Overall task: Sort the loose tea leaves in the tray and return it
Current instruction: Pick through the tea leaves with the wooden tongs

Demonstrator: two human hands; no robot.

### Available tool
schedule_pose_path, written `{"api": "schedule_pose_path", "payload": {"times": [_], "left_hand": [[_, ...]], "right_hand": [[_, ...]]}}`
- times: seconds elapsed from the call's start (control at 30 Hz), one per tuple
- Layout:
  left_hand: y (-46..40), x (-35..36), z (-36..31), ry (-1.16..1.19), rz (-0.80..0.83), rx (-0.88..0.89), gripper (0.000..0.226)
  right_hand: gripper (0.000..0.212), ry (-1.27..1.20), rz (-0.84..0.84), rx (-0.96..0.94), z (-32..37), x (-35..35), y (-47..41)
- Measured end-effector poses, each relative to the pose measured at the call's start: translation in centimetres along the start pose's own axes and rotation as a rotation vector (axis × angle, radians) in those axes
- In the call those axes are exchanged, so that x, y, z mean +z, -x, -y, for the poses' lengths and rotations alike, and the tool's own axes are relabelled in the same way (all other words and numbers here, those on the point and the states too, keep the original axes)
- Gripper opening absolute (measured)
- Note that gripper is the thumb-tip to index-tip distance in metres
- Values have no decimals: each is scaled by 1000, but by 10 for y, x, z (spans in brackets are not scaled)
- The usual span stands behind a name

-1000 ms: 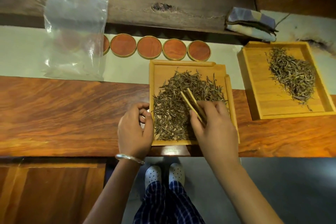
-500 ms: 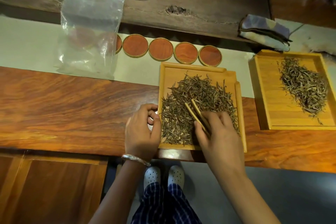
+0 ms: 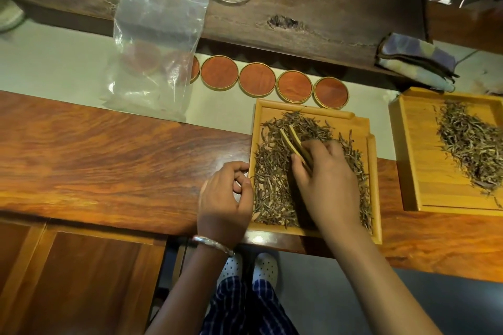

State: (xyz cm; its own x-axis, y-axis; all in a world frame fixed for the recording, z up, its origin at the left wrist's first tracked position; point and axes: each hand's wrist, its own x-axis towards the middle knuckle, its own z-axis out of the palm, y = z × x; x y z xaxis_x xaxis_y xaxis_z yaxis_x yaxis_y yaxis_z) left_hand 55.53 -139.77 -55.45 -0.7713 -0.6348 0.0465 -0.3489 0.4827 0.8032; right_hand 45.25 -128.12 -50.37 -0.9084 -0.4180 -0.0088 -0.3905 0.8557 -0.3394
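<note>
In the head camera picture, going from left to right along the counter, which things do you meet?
Plastic bag → left hand → tray of tea leaves with the right hand holding bamboo tweezers over it → second tray with its tea pile.
</note>
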Motion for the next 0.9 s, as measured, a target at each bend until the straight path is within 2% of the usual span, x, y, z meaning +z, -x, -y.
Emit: {"api": "schedule_pose_path", "payload": {"times": [0.47,0.77,0.9], "left_hand": [[2,3,2,-65,-86,76,18],[1,1,0,-15,-23,11,20],[0,1,1,7,3,-12,21]], "right_hand": [[28,-86,-30,-16,1,-1,8],[26,-69,65,14,-15,-5,44],[25,-107,6,17,-14,-8,41]]}}
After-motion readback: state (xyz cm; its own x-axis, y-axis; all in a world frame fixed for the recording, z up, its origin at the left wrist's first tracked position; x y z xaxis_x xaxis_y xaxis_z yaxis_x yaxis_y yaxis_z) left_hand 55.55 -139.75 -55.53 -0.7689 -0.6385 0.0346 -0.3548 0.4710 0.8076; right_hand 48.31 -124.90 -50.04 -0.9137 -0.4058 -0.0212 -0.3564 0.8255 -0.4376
